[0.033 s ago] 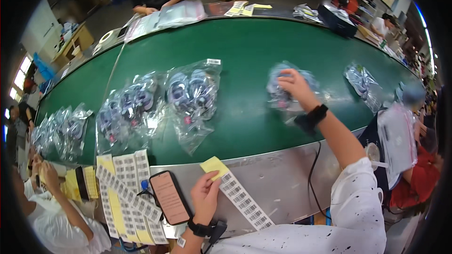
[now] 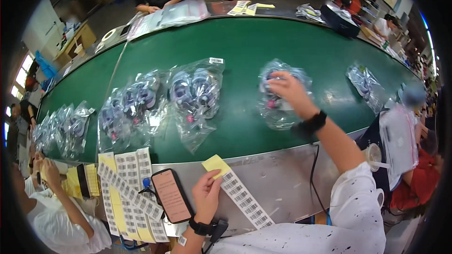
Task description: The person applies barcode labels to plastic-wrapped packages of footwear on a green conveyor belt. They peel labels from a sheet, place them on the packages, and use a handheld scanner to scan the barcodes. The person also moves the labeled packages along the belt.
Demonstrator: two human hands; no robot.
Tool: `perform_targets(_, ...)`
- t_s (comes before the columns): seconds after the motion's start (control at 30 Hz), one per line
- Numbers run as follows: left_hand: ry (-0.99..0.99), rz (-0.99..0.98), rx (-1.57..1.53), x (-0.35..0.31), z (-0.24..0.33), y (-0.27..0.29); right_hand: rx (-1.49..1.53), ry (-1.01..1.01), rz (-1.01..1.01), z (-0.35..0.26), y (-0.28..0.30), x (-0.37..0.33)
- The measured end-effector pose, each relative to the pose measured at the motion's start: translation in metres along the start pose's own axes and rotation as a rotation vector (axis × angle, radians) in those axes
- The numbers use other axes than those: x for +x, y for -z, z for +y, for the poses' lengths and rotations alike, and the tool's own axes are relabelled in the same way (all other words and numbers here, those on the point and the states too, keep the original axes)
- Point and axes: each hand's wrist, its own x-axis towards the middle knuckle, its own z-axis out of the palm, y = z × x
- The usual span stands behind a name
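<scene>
My left hand pinches the yellow top end of a strip of barcode labels over the metal edge of the table. My right hand is on a clear plastic bag of small blue-purple shoes on the green surface, fingers bent over its upper part. The hand hides some of the bag, and both are slightly blurred. Left of it lies another bagged pair of shoes, with a pink spot near its lower part. More bagged shoes lie close together beyond that.
A phone and several label sheets lie left of my left hand. Further bagged shoes rest at the far left and right. A cup stands at the right. Co-workers sit or stand around the green table.
My right hand has moved a little to the left, and the bag of shoes under it has shifted left too. My left hand still pinches the label strip.
</scene>
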Motion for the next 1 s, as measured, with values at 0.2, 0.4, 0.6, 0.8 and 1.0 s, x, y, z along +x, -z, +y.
perform_targets(0.2,-0.024,0.017,-0.131,0.0,0.002,-0.011,-0.396,0.45,-0.479,0.006,-0.117,-0.104)
perform_targets(0.4,-0.002,0.011,-0.099,-0.001,-0.002,-0.014,-0.268,0.171,-0.464,0.018,-0.119,-0.127)
perform_targets(0.6,0.027,-0.037,-0.081,0.001,0.003,-0.015,-0.341,0.319,-0.365,0.025,-0.113,-0.14)
perform_targets(0.8,0.014,-0.114,-0.02,0.006,0.01,-0.022,-0.36,0.474,-0.289,0.027,-0.115,-0.141)
perform_targets(1.0,0.069,-0.053,0.024,0.007,0.01,-0.018,0.028,0.453,0.027,-0.036,-0.075,-0.102)
